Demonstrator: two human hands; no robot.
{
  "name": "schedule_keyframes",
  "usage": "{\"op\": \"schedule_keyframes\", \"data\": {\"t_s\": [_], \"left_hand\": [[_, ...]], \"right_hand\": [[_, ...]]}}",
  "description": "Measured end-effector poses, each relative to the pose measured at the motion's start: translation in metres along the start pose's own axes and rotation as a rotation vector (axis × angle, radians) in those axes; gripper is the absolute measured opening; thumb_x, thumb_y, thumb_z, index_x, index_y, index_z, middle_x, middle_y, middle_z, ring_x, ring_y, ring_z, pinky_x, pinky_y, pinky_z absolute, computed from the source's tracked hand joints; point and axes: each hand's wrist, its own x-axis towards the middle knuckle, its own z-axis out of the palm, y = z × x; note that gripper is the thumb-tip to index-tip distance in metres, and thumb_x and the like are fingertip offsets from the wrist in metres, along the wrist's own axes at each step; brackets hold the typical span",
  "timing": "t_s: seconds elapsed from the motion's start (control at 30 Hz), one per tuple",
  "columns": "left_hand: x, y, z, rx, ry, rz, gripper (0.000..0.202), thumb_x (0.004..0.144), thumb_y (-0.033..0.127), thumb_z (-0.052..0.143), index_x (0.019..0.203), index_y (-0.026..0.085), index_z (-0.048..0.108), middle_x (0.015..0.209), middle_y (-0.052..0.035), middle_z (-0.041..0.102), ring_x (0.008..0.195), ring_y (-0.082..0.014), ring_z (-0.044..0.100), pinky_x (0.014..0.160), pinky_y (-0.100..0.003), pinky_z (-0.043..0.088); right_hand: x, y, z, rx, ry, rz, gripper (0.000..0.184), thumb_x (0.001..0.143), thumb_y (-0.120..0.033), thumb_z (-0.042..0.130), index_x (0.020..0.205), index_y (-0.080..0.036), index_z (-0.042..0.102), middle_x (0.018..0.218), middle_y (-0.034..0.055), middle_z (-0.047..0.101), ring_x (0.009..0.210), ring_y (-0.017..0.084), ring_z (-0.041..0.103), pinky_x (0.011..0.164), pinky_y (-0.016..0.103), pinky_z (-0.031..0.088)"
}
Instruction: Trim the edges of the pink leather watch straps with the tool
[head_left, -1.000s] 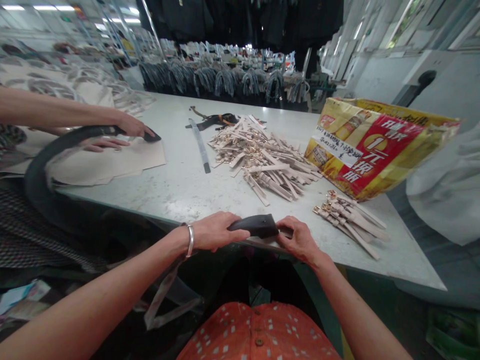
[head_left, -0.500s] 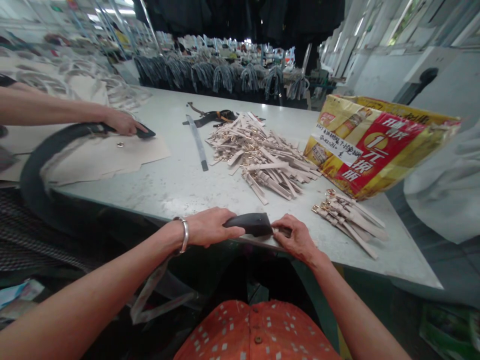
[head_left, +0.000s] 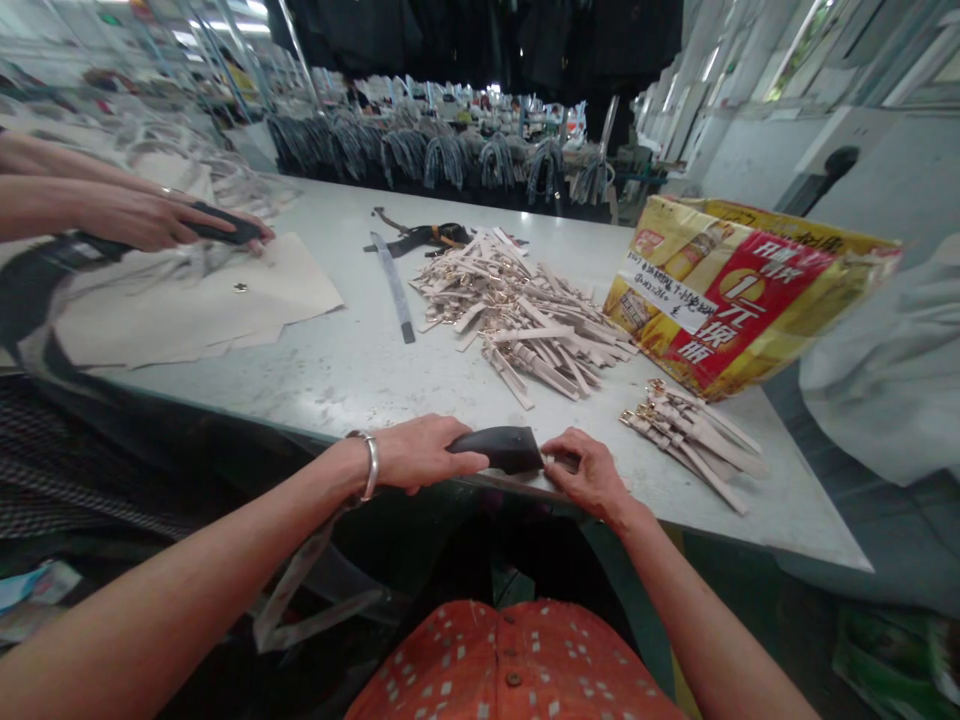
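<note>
Left hand point(head_left: 421, 453): you clamp the black strap point(head_left: 495, 450) over the desk point(head_left: 337, 375) edge.
Right hand point(head_left: 589, 475): at the strap's tip, seemingly pinching it; your fingers block the view.
Nearest: buckled beige straps point(head_left: 690, 442), just beside it.

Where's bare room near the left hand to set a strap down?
The white table is open between the beige paper sheets, the metal ruler and the left hand. A narrower strip lies before the pale strap pile. It's crowded right, around the smaller strap bundle and printed bag.

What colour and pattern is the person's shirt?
Orange-red shirt with white flecks, best in the head view.
</note>
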Motion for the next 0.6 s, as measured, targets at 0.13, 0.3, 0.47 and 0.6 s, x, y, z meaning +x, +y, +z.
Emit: {"op": "schedule_keyframes", "data": {"t_s": [0.13, 0.3, 0.47, 0.6], "left_hand": [[0.0, -0.008, -0.001, -0.039, -0.038, 0.015, 0.043, 0.077, 0.059, 0.041, 0.081, 0.018, 0.055, 0.053, 0.0023, 0.053, 0.038, -0.0129, 0.051, 0.036, -0.021, 0.036], [-0.001, -0.011, 0.001, -0.054, -0.027, 0.021, 0.042, 0.077, 0.059, 0.041, 0.077, 0.019, 0.052, 0.051, 0.0029, 0.053, 0.037, -0.0122, 0.05, 0.037, -0.021, 0.037], [-0.001, -0.014, 0.007, -0.094, -0.016, 0.022, 0.043, 0.076, 0.061, 0.041, 0.078, 0.02, 0.05, 0.053, 0.0033, 0.053, 0.037, -0.0118, 0.05, 0.037, -0.021, 0.037], [-0.002, -0.014, 0.008, -0.101, -0.006, 0.023, 0.043, 0.077, 0.062, 0.04, 0.077, 0.02, 0.049, 0.052, 0.0035, 0.053, 0.037, -0.0119, 0.05, 0.038, -0.021, 0.037]], "right_hand": [[0.001, -0.004, -0.001, 0.031, 0.019, -0.009, 0.016, 0.07, -0.018, 0.062, 0.085, -0.021, 0.068, 0.077, 0.0022, 0.062, 0.073, 0.015, 0.056, 0.068, 0.026, 0.043], [0.005, -0.006, -0.002, -0.011, 0.024, 0.026, 0.011, 0.072, -0.022, 0.062, 0.079, -0.022, 0.07, 0.074, 0.0025, 0.064, 0.073, 0.015, 0.057, 0.069, 0.027, 0.043], [0.01, -0.007, 0.0, -0.03, -0.012, 0.065, 0.01, 0.073, -0.019, 0.059, 0.073, -0.023, 0.068, 0.076, 0.001, 0.063, 0.073, 0.015, 0.056, 0.066, 0.026, 0.04], [0.013, -0.012, 0.002, -0.2, -0.008, 0.018, 0.011, 0.074, -0.014, 0.054, 0.068, -0.02, 0.061, 0.073, 0.0018, 0.059, 0.072, 0.015, 0.052, 0.067, 0.027, 0.036]]}}
